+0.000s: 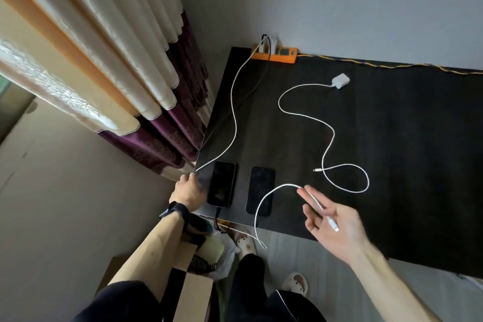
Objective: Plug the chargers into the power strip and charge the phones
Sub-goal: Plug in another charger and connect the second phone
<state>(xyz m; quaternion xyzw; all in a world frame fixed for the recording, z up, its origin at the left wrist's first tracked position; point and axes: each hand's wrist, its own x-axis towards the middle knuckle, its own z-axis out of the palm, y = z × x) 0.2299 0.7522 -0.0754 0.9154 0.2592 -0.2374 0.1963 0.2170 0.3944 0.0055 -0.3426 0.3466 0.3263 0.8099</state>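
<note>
A black bench (pixel 392 165) stands in the corner of the room beside a curtain (pixel 109 60). At its far edge, against the wall, lies an orange power strip (pixel 275 54), and one white charger (pixel 269 43) is plugged into its left end. The white cable (pixel 233 112) from this charger runs toward the near left corner of the bench, where the left hand (pixel 188 191) pinches it, so the grip of this hand is closed on the cable. Just beside this hand lies a dark phone (pixel 222 183) with a dark cable at its near end, and a second phone (pixel 260 191) lies near it to the right. The right hand (pixel 332 225) is above the near edge of the bench; its fingers are mostly spread, but the connector end of a white cable (pixel 324 213) rests between them. A second white charger (pixel 340 80) lies unplugged on the bench, well apart from the power strip, and its cable (pixel 332 138) curls toward the phones, its plug end lying free.
</note>
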